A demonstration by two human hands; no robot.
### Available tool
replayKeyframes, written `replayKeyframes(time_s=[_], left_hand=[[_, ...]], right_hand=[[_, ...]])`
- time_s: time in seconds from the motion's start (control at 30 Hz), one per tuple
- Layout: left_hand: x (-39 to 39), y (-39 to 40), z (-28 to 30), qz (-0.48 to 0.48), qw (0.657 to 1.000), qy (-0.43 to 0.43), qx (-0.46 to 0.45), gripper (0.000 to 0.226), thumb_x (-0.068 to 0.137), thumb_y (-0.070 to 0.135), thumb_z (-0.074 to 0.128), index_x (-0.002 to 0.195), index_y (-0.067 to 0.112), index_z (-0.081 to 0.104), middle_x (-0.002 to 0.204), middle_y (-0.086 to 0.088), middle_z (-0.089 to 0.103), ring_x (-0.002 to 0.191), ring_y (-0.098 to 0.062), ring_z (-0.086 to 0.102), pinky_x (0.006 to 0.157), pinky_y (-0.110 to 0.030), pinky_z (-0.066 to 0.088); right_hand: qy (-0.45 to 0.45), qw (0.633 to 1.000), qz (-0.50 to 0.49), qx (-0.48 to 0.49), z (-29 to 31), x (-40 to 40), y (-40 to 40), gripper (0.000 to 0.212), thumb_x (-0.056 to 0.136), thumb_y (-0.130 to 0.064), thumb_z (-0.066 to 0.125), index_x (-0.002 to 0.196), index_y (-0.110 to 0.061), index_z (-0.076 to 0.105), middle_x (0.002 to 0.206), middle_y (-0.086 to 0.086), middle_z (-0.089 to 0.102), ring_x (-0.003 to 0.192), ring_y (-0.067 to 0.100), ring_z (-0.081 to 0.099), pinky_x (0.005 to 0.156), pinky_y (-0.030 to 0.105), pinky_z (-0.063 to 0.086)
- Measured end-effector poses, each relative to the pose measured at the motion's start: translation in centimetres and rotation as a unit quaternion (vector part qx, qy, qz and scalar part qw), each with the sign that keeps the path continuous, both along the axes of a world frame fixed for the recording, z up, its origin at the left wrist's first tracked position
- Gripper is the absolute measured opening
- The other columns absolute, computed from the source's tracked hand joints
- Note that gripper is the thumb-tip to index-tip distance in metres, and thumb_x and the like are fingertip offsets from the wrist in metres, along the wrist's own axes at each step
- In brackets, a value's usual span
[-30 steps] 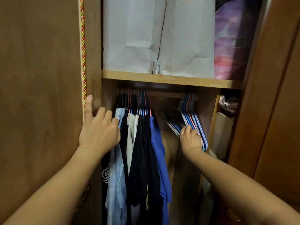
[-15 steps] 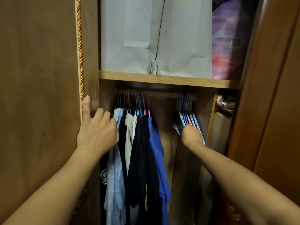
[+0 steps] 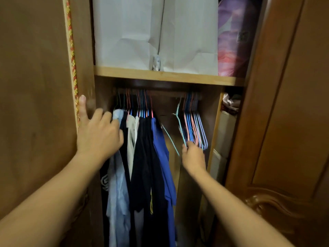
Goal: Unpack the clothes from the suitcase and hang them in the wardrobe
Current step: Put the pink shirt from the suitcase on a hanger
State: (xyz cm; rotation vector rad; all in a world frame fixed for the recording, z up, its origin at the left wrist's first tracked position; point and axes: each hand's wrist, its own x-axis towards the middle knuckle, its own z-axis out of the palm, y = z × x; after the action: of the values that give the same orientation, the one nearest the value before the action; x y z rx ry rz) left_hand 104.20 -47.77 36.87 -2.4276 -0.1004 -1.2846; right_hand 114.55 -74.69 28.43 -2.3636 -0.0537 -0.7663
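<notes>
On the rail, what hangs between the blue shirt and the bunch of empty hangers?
In the head view, one teal hanger, tilted and pulled off the bunch of empty hangers by the right hand. Otherwise the gap beside the blue shirt shows only the wardrobe's back.

We found both arms bare and extended forward and upward from the lower corners of the view. Our left hand point(image 3: 99, 134) was seen from the back, with its thumb raised straight up and apart from the other fingers; those fingers reached forward, only slightly bent, and appeared blurred at the tips. Our right hand point(image 3: 193, 155) sat farther forward and a little lower, also seen from the back, wrist straight in line with the forearm. Its fingers were curled and pinched a thin wire at the tips. The two hands were well apart.
</notes>
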Motion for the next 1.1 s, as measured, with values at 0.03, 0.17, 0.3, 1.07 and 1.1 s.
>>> replayKeyframes(time_s=[0.03, 0.17, 0.3, 1.07, 1.1], left_hand=[[0.5, -1.0, -0.7, -0.035, 0.999, -0.005, -0.040, 0.027, 0.085, 0.027, 0.056, 0.082, 0.008, 0.075, 0.085, -0.013, 0.066, 0.099, -0.037, 0.055, 0.122, -0.061, 0.009], [3.6, -9.0, -8.0, -0.223, 0.943, 0.059, -0.242, 0.034, 0.077, 0.027, 0.042, 0.081, 0.007, 0.069, 0.087, -0.016, 0.062, 0.089, -0.038, 0.055, 0.081, -0.048, 0.049], [2.8, -18.6, -21.4, -0.307, 0.812, 0.285, -0.407, 0.014, 0.091, 0.016, 0.050, 0.089, 0.011, 0.063, 0.094, -0.016, 0.063, 0.090, -0.038, 0.060, 0.077, -0.043, 0.048], [-40.1, -40.4, -79.5, -0.244, 0.346, 0.865, -0.271, 0.020, 0.102, 0.008, 0.049, 0.094, 0.023, 0.060, 0.077, 0.005, 0.063, 0.067, -0.002, 0.061, 0.067, -0.018, 0.045], [-40.4, -41.2, -81.9, -0.263, 0.355, 0.861, -0.254, 0.019, 0.102, 0.006, 0.049, 0.099, 0.020, 0.061, 0.080, 0.004, 0.064, 0.071, -0.004, 0.061, 0.067, -0.017, 0.043]], right_hand=[[-0.006, 1.000, 0.004, -0.003, -2.5, -1.5, -0.9, 0.023, 0.104, -0.027, 0.046, 0.106, -0.010, 0.062, 0.100, 0.017, 0.068, 0.095, 0.039, 0.064, 0.076, 0.041, 0.048], [-0.025, 0.998, 0.031, 0.039, -13.2, -8.6, -5.0, 0.022, 0.101, -0.028, 0.047, 0.096, -0.018, 0.065, 0.088, 0.001, 0.065, 0.086, 0.026, 0.064, 0.075, 0.040, 0.049], [0.024, 0.988, 0.004, 0.150, -23.0, -20.3, -8.8, 0.019, 0.101, -0.025, 0.052, 0.096, -0.018, 0.069, 0.089, -0.011, 0.060, 0.086, 0.003, 0.059, 0.079, 0.018, 0.045], [0.043, 0.499, -0.414, 0.760, -65.0, -61.9, -22.4, 0.034, 0.097, -0.024, 0.061, 0.131, -0.021, 0.054, 0.113, 0.005, 0.071, 0.095, 0.015, 0.070, 0.076, 0.025, 0.056], [0.029, 0.498, -0.411, 0.763, -67.2, -62.2, -24.2, 0.033, 0.098, -0.028, 0.060, 0.129, -0.018, 0.055, 0.110, 0.006, 0.072, 0.092, 0.016, 0.069, 0.076, 0.028, 0.055]])
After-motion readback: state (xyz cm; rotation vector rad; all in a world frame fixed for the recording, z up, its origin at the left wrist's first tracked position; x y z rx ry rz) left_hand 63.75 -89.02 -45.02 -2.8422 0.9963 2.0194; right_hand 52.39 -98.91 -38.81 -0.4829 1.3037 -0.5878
